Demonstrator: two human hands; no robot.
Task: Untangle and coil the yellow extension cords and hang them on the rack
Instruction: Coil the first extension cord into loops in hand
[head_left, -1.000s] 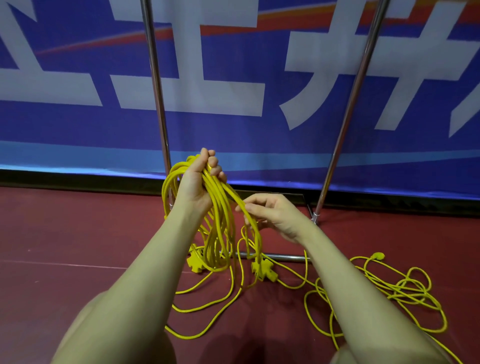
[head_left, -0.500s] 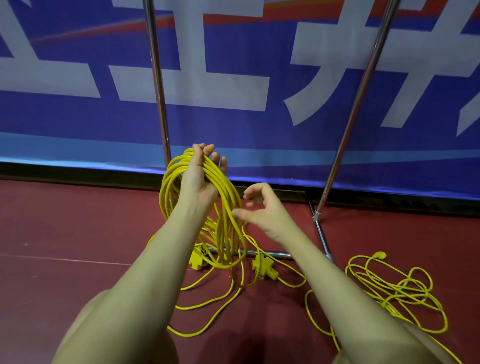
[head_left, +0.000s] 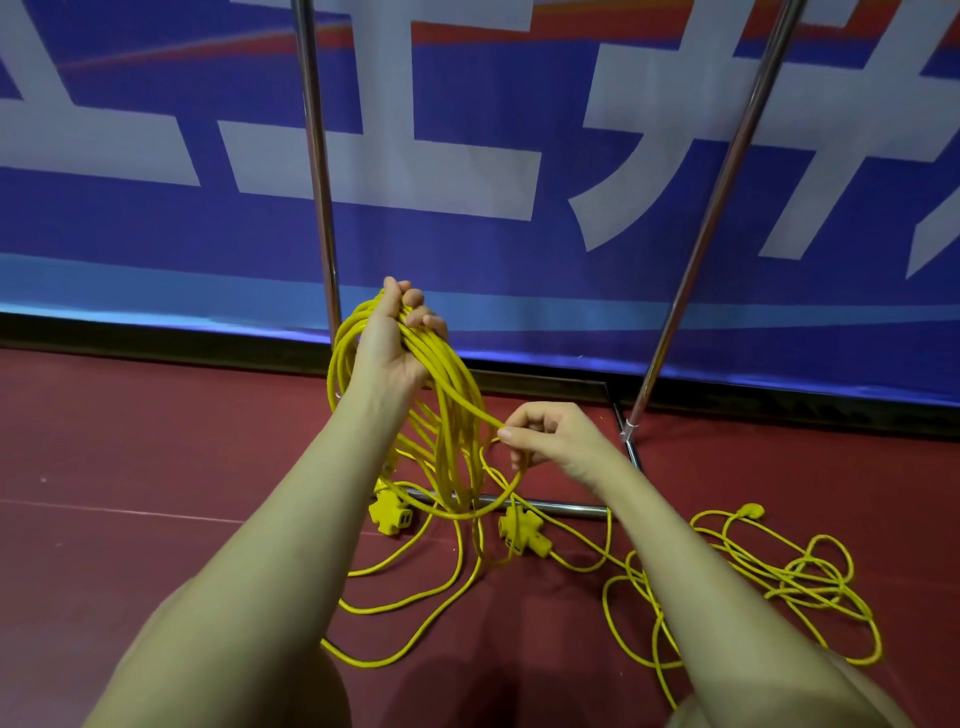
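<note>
Left hand (head_left: 387, 345) grips the coiled yellow cord (head_left: 447, 415); right hand (head_left: 550, 439) pinches one strand.

Even, moderately bright light; soft shadows under the forearms; wide-angle bending at edges; slightly soft focus.

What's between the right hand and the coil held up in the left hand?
In the head view, one yellow strand spans the gap, pinched by the right hand and running up into the coil gripped by the left hand.
</note>
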